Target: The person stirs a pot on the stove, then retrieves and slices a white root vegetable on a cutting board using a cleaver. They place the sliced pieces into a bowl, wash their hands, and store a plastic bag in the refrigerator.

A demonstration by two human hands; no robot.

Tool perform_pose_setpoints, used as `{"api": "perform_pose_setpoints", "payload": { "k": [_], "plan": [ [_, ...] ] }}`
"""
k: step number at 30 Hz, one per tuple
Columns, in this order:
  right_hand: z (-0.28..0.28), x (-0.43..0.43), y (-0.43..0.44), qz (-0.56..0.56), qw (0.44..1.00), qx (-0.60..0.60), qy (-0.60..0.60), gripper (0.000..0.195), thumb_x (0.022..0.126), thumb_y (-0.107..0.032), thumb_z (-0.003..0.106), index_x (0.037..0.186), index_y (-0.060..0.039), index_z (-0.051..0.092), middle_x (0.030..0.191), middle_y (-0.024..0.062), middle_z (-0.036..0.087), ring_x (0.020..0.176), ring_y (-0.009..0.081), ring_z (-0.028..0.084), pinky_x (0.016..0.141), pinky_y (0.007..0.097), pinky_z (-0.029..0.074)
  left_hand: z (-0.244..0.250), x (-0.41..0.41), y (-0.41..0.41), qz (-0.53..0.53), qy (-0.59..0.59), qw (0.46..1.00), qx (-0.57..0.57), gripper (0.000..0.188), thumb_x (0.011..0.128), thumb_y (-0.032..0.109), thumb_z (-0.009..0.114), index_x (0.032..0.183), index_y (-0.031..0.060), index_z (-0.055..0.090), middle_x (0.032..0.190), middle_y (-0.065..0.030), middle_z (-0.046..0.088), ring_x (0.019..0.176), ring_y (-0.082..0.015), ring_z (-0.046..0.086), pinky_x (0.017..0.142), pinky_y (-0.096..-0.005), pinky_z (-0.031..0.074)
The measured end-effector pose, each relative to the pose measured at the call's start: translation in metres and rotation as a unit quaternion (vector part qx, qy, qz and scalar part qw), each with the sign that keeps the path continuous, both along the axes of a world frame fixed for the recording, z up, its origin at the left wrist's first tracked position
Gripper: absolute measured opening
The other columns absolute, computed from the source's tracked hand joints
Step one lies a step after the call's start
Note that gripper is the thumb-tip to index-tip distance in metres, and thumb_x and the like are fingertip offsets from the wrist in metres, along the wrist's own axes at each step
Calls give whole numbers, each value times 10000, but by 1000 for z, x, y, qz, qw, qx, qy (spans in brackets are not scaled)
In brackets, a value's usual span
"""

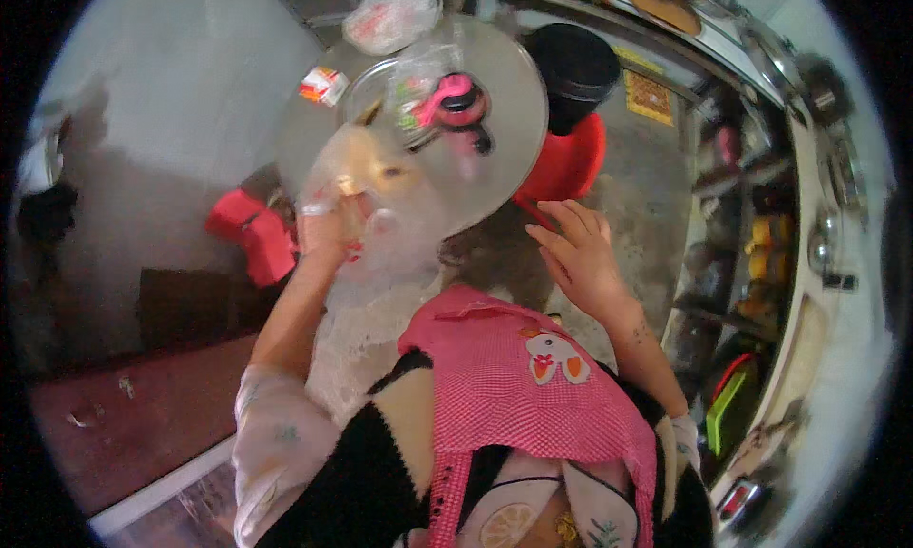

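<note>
My left hand [329, 228] is at the near left edge of a round table [499, 170], closed on a thin clear plastic bag [414, 237]. Something pale yellow [360, 159] shows in or behind the plastic, too blurred to name. My right hand [574, 252] is in the air off the table's near right side, fingers apart and holding nothing. Farther back on the table stands a pink-and-black object [460, 104], beside crumpled clear plastic [424, 66]. A red, orange and white packet [323, 85] lies at the left.
A clear bag with reddish contents [392, 16] sits at the far edge. Right of the table are a black bucket [574, 70] and a red basin [570, 163]. A red plastic object [257, 237] is at the left. Shelves [742, 184] under a counter line the right side.
</note>
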State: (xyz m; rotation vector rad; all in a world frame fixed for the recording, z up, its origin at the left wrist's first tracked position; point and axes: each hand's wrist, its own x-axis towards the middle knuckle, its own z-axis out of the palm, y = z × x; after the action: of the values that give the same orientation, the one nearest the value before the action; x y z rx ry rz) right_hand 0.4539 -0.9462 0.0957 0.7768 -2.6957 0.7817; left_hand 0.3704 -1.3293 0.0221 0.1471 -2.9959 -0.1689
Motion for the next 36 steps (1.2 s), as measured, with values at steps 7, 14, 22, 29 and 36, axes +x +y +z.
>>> {"api": "perform_pose_setpoints", "payload": {
  "k": [7,14,22,29,36],
  "plan": [
    [-29,70,140,-100,991,-83,26,288,732,-115,634,1019,-100,646,1180,91,561,1124,306,491,879,461,399,156,77,17,-194,-165,965,55,699,473,41,778,1124,13,523,1072,-178,546,1004,-382,500,874,-440,419],
    [-40,152,257,-217,974,-56,-7,289,762,-125,643,1050,-99,631,1163,72,557,1115,275,491,897,404,380,143,56,374,-463,-55,852,240,776,613,-95,730,1302,54,406,1274,-106,426,1186,-281,449,993,-378,388],
    [-59,255,371,-454,885,-63,-81,321,800,-136,602,1119,-102,616,1186,81,565,1144,280,485,954,417,383,90,109,658,-681,-44,645,344,756,575,11,798,1250,59,461,1246,-162,451,1159,-338,443,978,-393,371],
    [-50,332,506,-641,759,-109,-25,332,754,5,613,1082,-47,608,1090,153,599,1042,340,546,892,416,447,67,146,863,-760,-61,525,378,751,612,2,805,1267,60,442,1272,-183,403,1167,-346,436,979,-387,387],
    [-64,411,612,-823,562,-79,21,321,791,-9,618,1110,-41,589,1104,169,590,1057,357,527,902,404,431,55,179,1012,-790,-137,480,357,755,618,-39,774,1277,57,418,1249,-164,422,1151,-333,446,957,-388,406]
  ]
}}
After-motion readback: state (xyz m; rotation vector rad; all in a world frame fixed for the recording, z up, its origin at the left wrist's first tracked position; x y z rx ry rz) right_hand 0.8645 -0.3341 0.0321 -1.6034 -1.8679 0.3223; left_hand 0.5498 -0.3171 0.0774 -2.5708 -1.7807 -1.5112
